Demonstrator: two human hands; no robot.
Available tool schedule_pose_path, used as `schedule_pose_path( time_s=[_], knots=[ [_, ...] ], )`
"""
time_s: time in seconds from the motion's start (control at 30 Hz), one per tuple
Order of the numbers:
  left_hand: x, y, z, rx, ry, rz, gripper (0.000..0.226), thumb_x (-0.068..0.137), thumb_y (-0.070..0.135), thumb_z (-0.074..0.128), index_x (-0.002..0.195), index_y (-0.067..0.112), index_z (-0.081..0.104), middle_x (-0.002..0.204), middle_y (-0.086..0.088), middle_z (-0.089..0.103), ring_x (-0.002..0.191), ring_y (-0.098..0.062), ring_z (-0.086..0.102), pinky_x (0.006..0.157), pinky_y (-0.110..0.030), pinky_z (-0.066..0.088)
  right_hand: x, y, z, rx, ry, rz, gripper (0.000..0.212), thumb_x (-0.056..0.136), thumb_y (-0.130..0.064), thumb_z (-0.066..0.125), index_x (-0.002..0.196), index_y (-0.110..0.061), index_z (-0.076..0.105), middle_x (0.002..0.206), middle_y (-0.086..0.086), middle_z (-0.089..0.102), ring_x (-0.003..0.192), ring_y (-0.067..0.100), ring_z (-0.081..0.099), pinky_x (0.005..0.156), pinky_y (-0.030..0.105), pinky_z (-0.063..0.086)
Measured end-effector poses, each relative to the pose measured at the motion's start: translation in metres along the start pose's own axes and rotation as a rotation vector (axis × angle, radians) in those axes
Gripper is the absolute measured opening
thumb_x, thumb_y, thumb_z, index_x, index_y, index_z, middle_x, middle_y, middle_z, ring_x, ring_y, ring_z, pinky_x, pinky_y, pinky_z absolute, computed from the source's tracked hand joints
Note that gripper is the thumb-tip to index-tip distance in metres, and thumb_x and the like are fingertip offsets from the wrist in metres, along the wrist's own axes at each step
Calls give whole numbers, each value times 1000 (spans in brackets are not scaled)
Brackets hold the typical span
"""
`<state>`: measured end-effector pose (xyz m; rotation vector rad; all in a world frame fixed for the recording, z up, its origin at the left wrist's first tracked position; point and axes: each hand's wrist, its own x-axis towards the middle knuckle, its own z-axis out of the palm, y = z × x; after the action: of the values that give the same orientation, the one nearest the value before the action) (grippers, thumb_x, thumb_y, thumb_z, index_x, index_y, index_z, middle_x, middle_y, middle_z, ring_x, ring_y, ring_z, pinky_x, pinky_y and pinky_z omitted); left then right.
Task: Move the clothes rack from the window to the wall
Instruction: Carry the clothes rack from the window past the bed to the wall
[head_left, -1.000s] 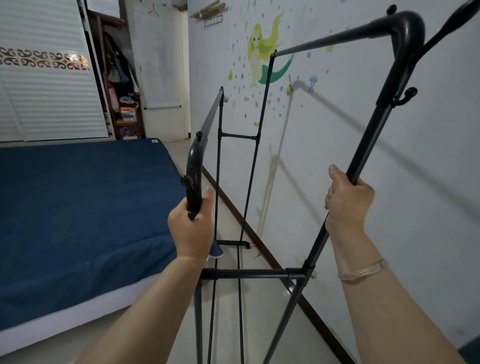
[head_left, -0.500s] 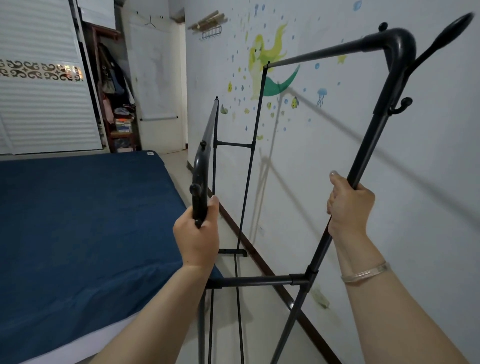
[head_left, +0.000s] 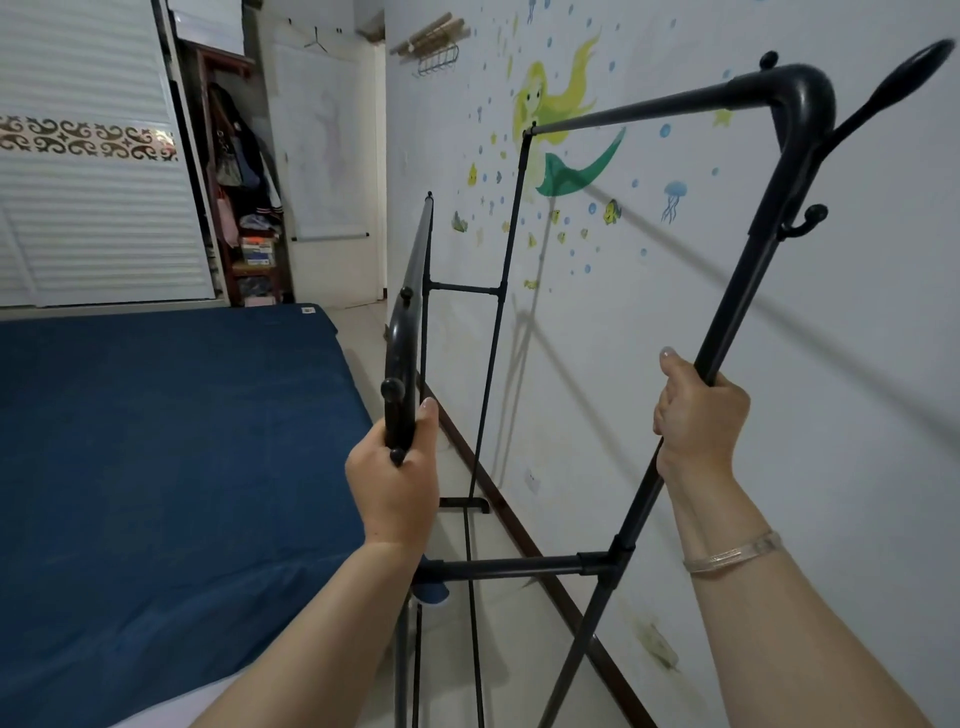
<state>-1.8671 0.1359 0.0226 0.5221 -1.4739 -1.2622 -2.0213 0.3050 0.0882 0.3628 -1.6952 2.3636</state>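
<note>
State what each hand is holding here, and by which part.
Both grip the black clothes rack. The left hand closes on the curved top end of the near-left upright; the right hand wraps the near-right upright about midway up.

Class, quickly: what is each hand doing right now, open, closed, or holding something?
Left hand: closed around the near-side upright of the clothes rack.
Right hand: closed around the rack's wall-side upright.
</note>
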Motion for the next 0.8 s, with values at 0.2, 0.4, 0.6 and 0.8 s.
schedule_pose_path(
  time_s=[0.2, 0.4, 0.6, 0.8],
  knots=[
    [23, -18, 42, -1, 36, -12, 52, 87, 38, 64, 42, 32, 38, 39, 13, 34, 39, -5, 29, 41, -16, 27, 58, 23, 12, 9, -37, 22, 52, 79, -23, 68, 43, -26, 31, 39, -9, 28, 34, 11, 25, 37, 21, 25],
    [40, -33, 84, -13, 61, -6, 50, 87, 39, 63, 44, 32, 39, 41, 13, 35, 40, -5, 31, 41, -15, 30, 112, 44, 19, -3, -54, 36, 50, 79, -23, 67, 44, -25, 32, 38, -9, 28, 33, 10, 25, 37, 20, 25],
    [47, -42, 133, -15, 62, -5, 46, 87, 39, 63, 46, 36, 45, 41, 15, 40, 39, -2, 36, 40, -11, 30, 164, 61, 15, -35, -48, 33, 50, 79, -22, 67, 42, -26, 33, 37, -10, 30, 32, 9, 28, 36, 19, 27],
    [39, -41, 173, -40, 51, 8, 38, 83, 47, 60, 49, 34, 47, 42, 15, 44, 40, -1, 40, 41, -9, 33, 202, 70, 1, -70, 3, -6, 44, 79, -24, 67, 48, -21, 36, 37, -11, 33, 33, 9, 30, 37, 19, 28]
  ],
)
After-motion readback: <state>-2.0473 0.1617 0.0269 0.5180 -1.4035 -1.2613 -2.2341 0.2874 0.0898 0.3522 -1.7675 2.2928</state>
